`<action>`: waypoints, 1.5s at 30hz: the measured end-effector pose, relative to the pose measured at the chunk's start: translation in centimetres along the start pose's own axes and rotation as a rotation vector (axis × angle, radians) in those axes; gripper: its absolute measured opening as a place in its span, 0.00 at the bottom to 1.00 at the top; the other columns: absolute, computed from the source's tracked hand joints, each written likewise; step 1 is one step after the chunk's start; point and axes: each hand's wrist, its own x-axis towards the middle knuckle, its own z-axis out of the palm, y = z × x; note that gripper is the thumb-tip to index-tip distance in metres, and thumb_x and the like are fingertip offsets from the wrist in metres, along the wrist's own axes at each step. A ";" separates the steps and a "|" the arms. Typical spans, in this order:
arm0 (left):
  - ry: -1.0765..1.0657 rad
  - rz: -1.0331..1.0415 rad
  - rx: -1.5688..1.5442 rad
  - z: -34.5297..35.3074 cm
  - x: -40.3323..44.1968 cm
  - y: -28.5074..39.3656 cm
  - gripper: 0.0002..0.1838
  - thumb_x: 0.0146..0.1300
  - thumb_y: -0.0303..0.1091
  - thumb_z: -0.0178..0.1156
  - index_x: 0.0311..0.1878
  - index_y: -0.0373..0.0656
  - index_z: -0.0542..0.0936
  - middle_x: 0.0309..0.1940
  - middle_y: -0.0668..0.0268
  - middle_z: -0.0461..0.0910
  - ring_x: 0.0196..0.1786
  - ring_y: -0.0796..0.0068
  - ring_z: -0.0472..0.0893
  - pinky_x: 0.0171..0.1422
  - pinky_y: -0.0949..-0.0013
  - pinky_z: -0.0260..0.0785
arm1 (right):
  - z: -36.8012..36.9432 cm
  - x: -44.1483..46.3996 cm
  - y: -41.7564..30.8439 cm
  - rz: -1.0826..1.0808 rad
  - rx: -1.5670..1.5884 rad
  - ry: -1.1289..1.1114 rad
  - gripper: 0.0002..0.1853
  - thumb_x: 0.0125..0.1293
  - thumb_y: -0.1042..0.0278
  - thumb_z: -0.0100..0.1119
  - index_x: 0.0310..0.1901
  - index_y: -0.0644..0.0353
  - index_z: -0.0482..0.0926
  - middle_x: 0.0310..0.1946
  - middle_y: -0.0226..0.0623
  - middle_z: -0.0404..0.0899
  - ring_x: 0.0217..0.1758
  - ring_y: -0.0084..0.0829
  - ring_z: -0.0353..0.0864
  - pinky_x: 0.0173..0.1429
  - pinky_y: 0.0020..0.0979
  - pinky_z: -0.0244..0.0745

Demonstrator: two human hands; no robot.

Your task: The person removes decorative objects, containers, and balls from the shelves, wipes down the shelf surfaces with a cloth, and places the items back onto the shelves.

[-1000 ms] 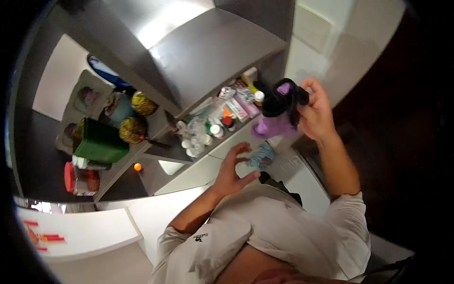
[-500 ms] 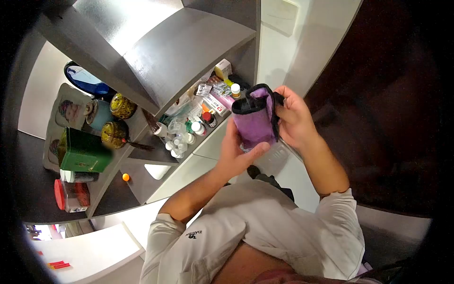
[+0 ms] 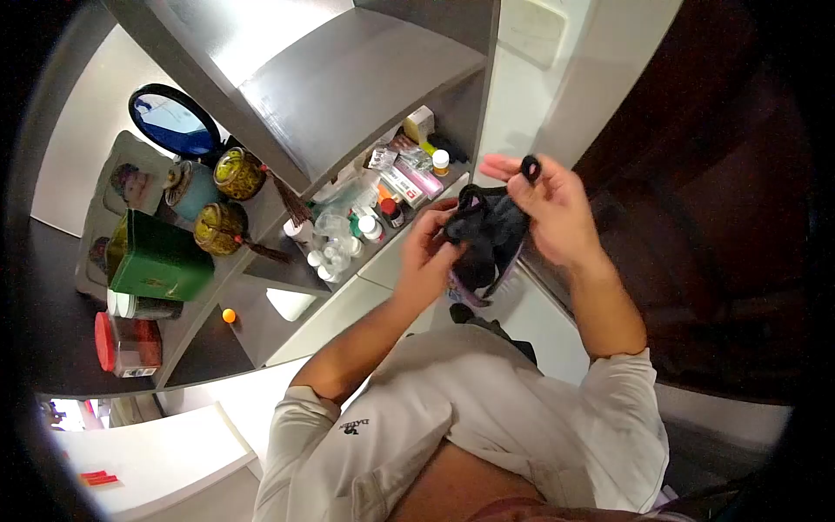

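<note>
Between my hands is a soft purple fabric pouch point(image 3: 497, 228) with black trim and a black inner side, held over the floor in front of my body. My left hand point(image 3: 426, 261) grips its left edge, with thumb and fingers closed on the cloth. At the upper right, my right hand point(image 3: 561, 209) pinches a black end of it, a small loop showing above the thumb, while some fingers stretch out to the left. The pouch's black side now faces up, and a strip of purple shows along its lower edge. Whether anything lies inside cannot be made out.
On the shelf left of my hands are a white-capped bottle point(image 3: 370, 228), a dark bottle with a red cap point(image 3: 390, 211) and medicine boxes point(image 3: 402, 186). Farther left stand a green tin point(image 3: 161, 257), patterned jars point(image 3: 219, 230), a round mirror point(image 3: 174, 122) and a red-lidded jar point(image 3: 130, 344).
The pouch has been turned and spread, so its black side shows instead of the purple outside. My right hand has shifted slightly right and lifted a black end; my left hand has moved its grip.
</note>
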 end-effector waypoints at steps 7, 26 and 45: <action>-0.100 0.204 0.074 -3.3 0.0 0.7 0.36 0.51 0.37 0.61 0.65 0.35 0.67 0.61 0.50 0.73 0.66 0.60 0.71 0.72 0.62 0.58 | -0.8 0.3 -4.0 -0.050 -0.225 -0.160 0.10 0.70 0.70 0.59 0.46 0.67 0.76 0.43 0.38 0.82 0.49 0.27 0.81 0.53 0.26 0.73; -0.228 -0.398 -0.460 -0.5 3.3 2.8 0.26 0.75 0.46 0.49 0.66 0.35 0.66 0.59 0.55 0.76 0.61 0.58 0.77 0.67 0.54 0.69 | -4.3 -4.3 8.3 -0.133 -0.513 -0.058 0.30 0.53 0.70 0.73 0.58 0.59 0.72 0.55 0.40 0.76 0.55 0.37 0.79 0.60 0.38 0.74; -0.173 -0.313 -0.505 -1.0 1.1 6.5 0.25 0.76 0.44 0.46 0.69 0.38 0.63 0.63 0.59 0.72 0.65 0.62 0.73 0.71 0.55 0.65 | -2.8 -3.5 11.1 -0.177 -0.464 -0.314 0.19 0.66 0.68 0.58 0.56 0.68 0.75 0.57 0.47 0.75 0.61 0.45 0.73 0.65 0.41 0.66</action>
